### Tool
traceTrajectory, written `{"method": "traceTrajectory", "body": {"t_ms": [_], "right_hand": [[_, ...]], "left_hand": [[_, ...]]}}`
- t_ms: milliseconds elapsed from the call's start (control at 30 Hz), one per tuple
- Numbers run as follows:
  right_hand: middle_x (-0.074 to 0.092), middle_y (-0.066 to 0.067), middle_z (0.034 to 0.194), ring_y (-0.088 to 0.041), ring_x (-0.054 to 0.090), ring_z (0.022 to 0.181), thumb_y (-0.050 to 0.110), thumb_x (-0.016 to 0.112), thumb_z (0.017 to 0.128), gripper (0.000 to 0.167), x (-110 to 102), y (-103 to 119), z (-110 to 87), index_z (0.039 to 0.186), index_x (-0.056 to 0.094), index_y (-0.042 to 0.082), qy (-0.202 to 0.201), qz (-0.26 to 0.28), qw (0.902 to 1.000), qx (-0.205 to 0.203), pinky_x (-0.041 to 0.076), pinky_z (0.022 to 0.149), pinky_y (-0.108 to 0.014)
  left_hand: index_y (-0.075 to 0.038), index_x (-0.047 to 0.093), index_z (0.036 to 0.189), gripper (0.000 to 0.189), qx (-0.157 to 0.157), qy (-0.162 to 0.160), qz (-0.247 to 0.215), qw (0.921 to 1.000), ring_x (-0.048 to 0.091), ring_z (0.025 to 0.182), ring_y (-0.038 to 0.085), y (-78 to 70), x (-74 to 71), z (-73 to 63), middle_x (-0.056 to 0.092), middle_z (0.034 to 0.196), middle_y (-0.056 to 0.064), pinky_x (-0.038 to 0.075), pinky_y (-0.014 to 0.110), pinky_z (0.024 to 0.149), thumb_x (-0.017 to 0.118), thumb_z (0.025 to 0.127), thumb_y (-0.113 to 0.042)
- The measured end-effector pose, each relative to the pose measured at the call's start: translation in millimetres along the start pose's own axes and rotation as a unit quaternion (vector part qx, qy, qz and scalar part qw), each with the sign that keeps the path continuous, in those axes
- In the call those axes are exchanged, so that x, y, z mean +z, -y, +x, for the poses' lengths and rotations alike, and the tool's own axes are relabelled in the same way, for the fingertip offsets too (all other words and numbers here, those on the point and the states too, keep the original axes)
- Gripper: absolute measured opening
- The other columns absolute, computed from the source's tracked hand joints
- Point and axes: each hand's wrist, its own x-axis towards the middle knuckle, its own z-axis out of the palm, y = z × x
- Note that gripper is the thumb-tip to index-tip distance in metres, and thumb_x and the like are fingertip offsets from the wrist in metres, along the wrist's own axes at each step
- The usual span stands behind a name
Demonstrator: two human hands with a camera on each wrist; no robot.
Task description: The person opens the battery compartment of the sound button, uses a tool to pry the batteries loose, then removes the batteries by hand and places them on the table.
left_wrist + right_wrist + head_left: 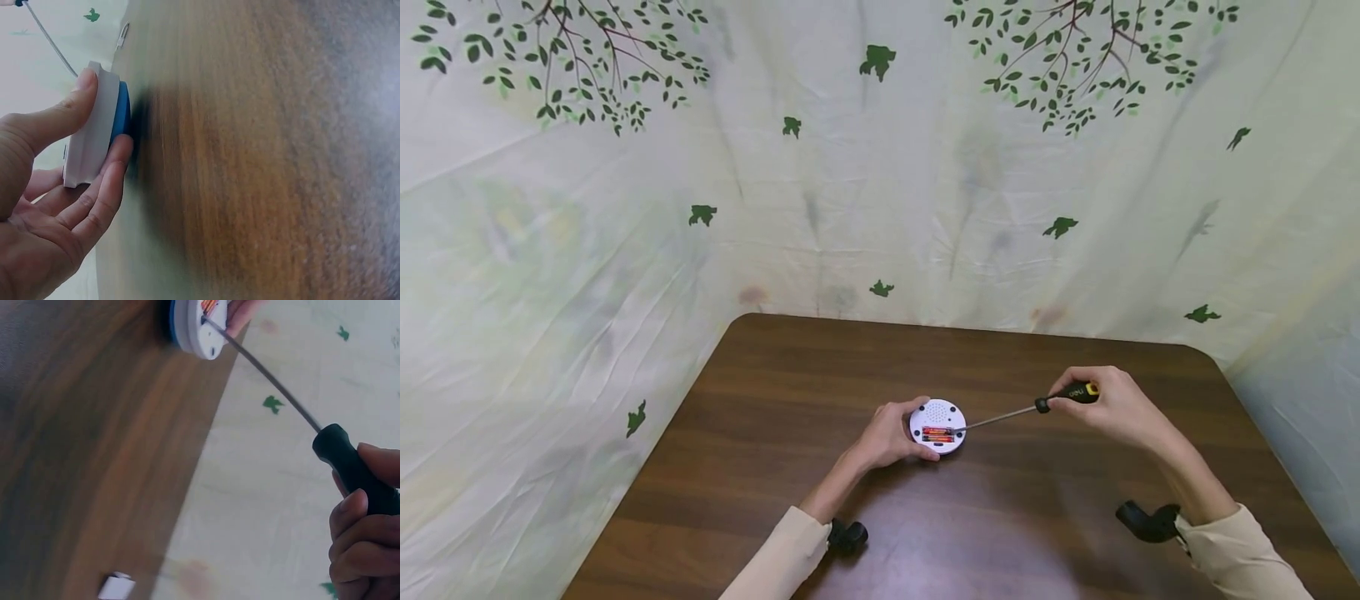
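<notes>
A round white device with a blue side is turned with its battery side up. Small speaker holes and dark feet show on that face. Red batteries lie in its open compartment. My left hand grips the device by its rim, thumb on one side and fingers curled under the other. From the right, my right hand holds a screwdriver by its dark green-black handle. Its long metal shaft slants down to the device, the tip right at the batteries' right-hand end.
The brown wooden table extends under both arms to rounded far corners. A small white piece lies on it near an edge in the right wrist view. Behind stands a pale curtain with leaf prints. Black wrist mounts stick out from the sleeves.
</notes>
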Motion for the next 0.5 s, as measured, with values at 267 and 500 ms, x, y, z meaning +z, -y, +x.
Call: {"method": "traceTrajectory", "body": {"t_ms": [267, 500], "right_hand": [[0.056, -0.002, 0.077, -0.009, 0.042, 0.061, 0.027, 0.074, 0.097, 0.025, 14.4, -52.5, -1.1, 0.107, 0.074, 0.004, 0.024, 0.143, 0.9874, 0.062, 0.041, 0.053, -0.030], [0.058, 0.001, 0.072, -0.008, 0.041, 0.055, 0.029, 0.068, 0.100, 0.036, 34.9, -88.1, -11.3, 0.113, 0.067, -0.005, 0.068, 0.231, 0.9624, 0.127, 0.038, 0.052, -0.029]], "left_hand": [[-0.003, 0.060, 0.144, 0.094, -0.003, -0.001, -0.005, 1.0000, 0.068, 0.108, 0.022, 2.8, 0.1, -2.4, 0.070, 0.133, 0.017, 0.053, 0.037, 0.098, 0.101, 0.063, -0.024], [0.001, 0.057, 0.145, 0.093, -0.010, 0.006, -0.034, 0.9994, 0.051, 0.057, 0.003, 6.9, -1.6, -5.0, 0.075, 0.115, 0.019, 0.045, 0.018, 0.059, 0.100, 0.066, -0.020]]}}
